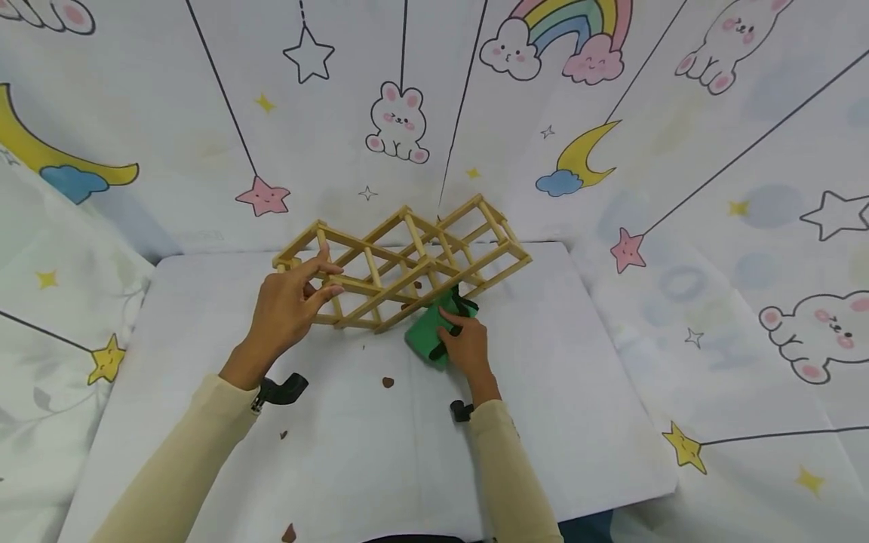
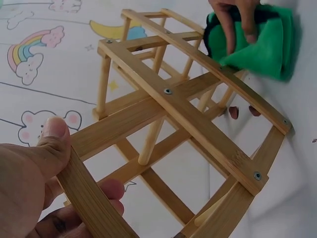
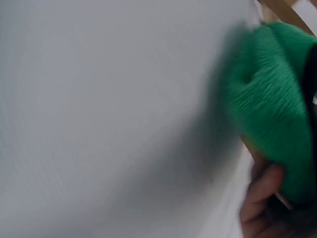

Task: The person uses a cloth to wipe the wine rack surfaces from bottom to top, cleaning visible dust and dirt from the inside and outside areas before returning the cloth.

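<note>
A folding wooden lattice rack [image 1: 426, 264] of crossed slats and round rods stands tilted at the back of the table. My left hand [image 1: 281, 305] grips its left end; in the left wrist view the thumb lies on one side of a slat [image 2: 94, 198] and the fingers curl round the other. Under the rack's front right part, my right hand [image 1: 468, 343] holds a folded green cloth [image 1: 426, 333] with black edging. The right wrist view shows the cloth [image 3: 272, 99] blurred, bunched above the fingers [image 3: 262, 191] and close to a wooden slat.
Small brown pieces [image 1: 388, 382] lie scattered on the white tabletop [image 1: 557, 377], a few of them beneath the rack. A patterned curtain [image 1: 326, 143] with rabbits, stars and moons rises right behind the rack and along both sides.
</note>
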